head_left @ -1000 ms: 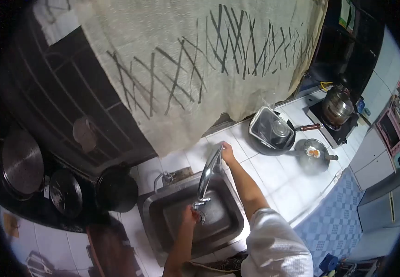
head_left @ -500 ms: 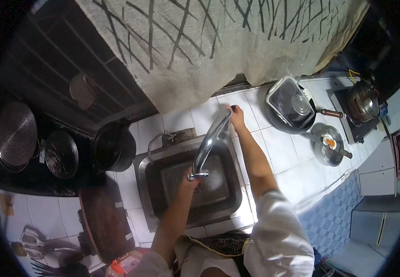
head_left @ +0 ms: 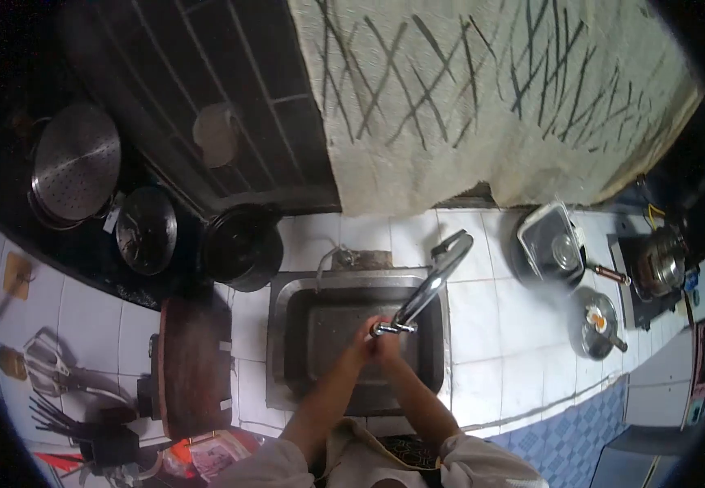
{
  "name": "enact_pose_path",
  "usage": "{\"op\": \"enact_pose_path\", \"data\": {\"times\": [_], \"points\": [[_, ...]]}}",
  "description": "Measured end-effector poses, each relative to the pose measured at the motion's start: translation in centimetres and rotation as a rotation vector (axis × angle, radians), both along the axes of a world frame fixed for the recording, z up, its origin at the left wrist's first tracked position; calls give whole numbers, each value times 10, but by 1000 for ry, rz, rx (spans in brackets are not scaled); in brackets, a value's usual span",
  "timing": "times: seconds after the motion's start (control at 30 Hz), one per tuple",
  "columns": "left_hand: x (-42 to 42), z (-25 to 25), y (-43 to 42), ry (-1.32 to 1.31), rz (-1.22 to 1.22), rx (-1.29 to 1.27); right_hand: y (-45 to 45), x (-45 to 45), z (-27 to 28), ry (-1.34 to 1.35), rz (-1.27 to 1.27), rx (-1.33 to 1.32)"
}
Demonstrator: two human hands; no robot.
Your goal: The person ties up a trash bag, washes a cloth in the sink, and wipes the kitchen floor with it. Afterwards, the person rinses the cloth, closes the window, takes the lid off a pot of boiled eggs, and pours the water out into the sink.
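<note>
Both of my hands meet under the spout end of a chrome faucet [head_left: 434,285], above the metal sink [head_left: 279,358]. My left hand [head_left: 364,340] is at the left of the spout, close against the other hand. My right hand [head_left: 387,348] is just to the right, partly behind the spout. The fingers of both hands are small and partly hidden, so I cannot make out how they are bent or whether anything is between them. A small metal tap [head_left: 346,255] stands at the sink's back edge.
To the left are a dark pot [head_left: 243,248], a pan lid [head_left: 147,232], a perforated steamer [head_left: 76,167] and a brown board [head_left: 195,366]. On the right are a plastic container [head_left: 552,244], a pan with eggs [head_left: 595,325] and a pot on a stove [head_left: 661,268].
My right hand has let go of the faucet's far upper part and come down beside my left hand over the sink. The camera view has shifted.
</note>
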State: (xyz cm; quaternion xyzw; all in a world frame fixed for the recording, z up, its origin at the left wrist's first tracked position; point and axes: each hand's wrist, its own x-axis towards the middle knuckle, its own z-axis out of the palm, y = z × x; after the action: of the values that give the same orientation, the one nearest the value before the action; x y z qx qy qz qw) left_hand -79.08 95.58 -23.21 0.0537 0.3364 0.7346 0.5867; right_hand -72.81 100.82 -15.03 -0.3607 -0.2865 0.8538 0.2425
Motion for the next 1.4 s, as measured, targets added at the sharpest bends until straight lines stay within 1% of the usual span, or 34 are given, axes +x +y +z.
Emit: {"op": "enact_pose_path", "data": {"times": [0.07, 0.1, 0.13, 0.2, 0.23, 0.3, 0.33, 0.4, 0.43, 0.5, 0.53, 0.6, 0.63, 0.67, 0.7, 0.73, 0.77, 0.8, 0.83, 0.87, 0.93, 0.97, 1.0, 1.03, 1.07, 1.1, 1.13, 1.17, 1.2, 1.23, 1.27, 1.33, 1.37, 1.4], "points": [[-2, 11, -5, 126, 83, -309, -10, -9, 6, 130, 104, -216], [5, 58, -10, 492, 130, -610, -10, -12, -2, 184, 154, -272], [-1, 56, -16, 499, 147, -607, -8, -15, -13, 218, 202, -311], [-9, 45, -27, 974, 88, -744, -7, -19, -36, 242, 284, -350], [-9, 57, -29, 973, 110, -735, -4, -20, -47, 235, 322, -348], [-3, 91, -37, 1602, 233, -720, 0, -22, -66, 199, 398, -314], [-3, 87, -36, 1591, 256, -724, 3, -22, -74, 177, 432, -288], [-2, 73, -39, 1435, 80, -751, 7, -21, -90, 130, 506, -222], [1, 80, -41, 1425, 92, -754, 10, -19, -95, 107, 540, -175], [7, 93, -46, 1409, 130, -523, 15, -12, -106, 65, 604, -72], [7, 81, -47, 1398, 139, -525, 16, -9, -111, 50, 624, -45], [2, 56, -47, 1349, 139, -423, 20, -6, -122, 45, 612, -223], [1, 51, -47, 1331, 143, -390, 21, -9, -122, 57, 519, -572], [-2, 58, -47, 1437, 181, -376, 19, -12, -111, 50, 527, -569], [-5, 64, -48, 1544, 219, -362, 15, -12, -100, 57, 415, -684], [-7, 73, -51, 1542, 230, -366, 12, -13, -88, 65, 302, -795], [-9, 84, -53, 1543, 133, -381, 11, -11, -83, 62, 313, -791], [-13, 90, -54, 1543, 39, -396, 11, -7, -78, 181, 395, -805], [-16, 91, -54, 1547, 56, -401, 10, -6, -73, 303, 480, -817], [-18, 90, -55, 1503, 77, -347, 7, -8, -67, 304, 496, -811], [-22, 89, -54, 1466, 115, -294, 1, -9, -53, 219, 389, -663], [-25, 91, -53, 1375, 50, -374, -2, -3, -33, 349, 447, -622], [-24, 91, -52, 1279, -16, -451, 0, -6, -32, 349, 460, -616], [-28, 67, -49, 1295, 31, -372, 0, -6, -32, 385, 441, -703], [-28, 62, -46, 1296, 40, -373, 1, -6, -35, 421, 419, -790], [-29, 57, -44, 1148, 93, -347, 2, -6, -38, 253, 320, -712], [-27, 52, -42, 997, 143, -319, 3, -6, -40, 248, 324, -710], [-26, 36, -39, 991, 147, -319, 3, -5, -41, 246, 389, -598], [-26, 20, -35, 712, 182, -294, 2, -3, -42, 241, 452, -486], [-22, 6, -33, 432, 213, -268, 0, -5, -49, 231, 453, -489], [-11, -9, -30, 416, 217, -271, -3, -9, -57, 278, 388, -481], [3, -25, -19, -202, 449, 160, -6, -21, -55, 327, 326, -469], [7, -13, -16, -209, 453, 158, -7, -29, -45, 412, 266, -615], [9, 10, -14, -281, 481, 236, -7, -37, -36, 499, 200, -763]]}}
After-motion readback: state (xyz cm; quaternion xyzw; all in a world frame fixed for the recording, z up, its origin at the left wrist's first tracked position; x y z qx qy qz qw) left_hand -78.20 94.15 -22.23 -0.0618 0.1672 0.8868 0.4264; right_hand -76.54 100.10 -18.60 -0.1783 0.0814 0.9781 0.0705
